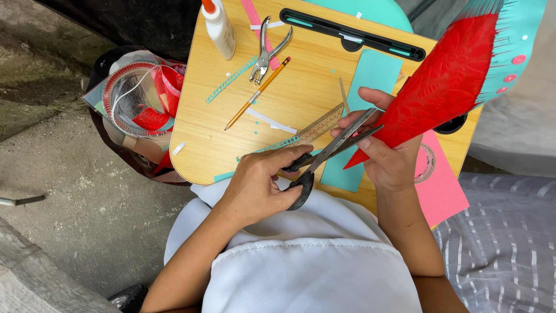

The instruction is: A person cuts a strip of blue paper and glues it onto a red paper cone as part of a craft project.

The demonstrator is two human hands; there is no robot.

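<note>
Near me, I'm gripping black scissors [324,156] in my left hand [258,185], blades gaping; right hand [388,159] is pinching thin, floppy red paper [440,87] near its tip.

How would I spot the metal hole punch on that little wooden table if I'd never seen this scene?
Start at the light wooden lap table and look along its far edge, beside the white glue bottle with the orange cap. The hole punch lies there, just above the yellow pencil. It is the only bare silvery plier-shaped tool; the scissors have black handles and are in the left hand.
</note>
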